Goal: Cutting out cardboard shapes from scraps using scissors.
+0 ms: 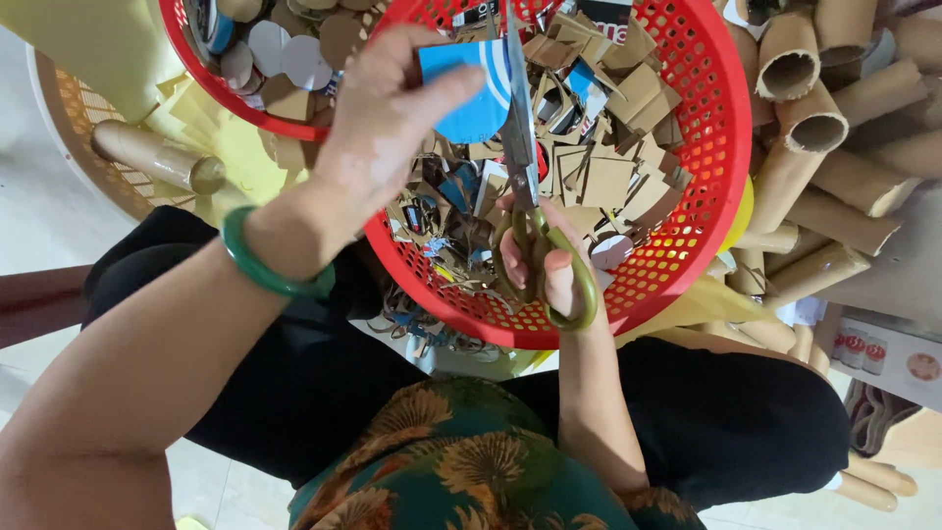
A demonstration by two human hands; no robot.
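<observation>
My left hand [388,118] pinches a blue and white piece of card [473,93] over a red plastic basket [706,147]. A green bangle [263,265] sits on that wrist. My right hand [542,263] grips olive-handled scissors [525,186], fingers through the loops. The steel blades point up and away and meet the right edge of the blue card. Brown and blue cardboard offcuts [608,147] fill the basket beneath both hands.
A second red basket [211,88] at upper left holds round card discs. Several brown cardboard tubes [824,147] are piled at the right, one more tube [157,157] lies at left in a pale woven basket. My lap in black trousers is below.
</observation>
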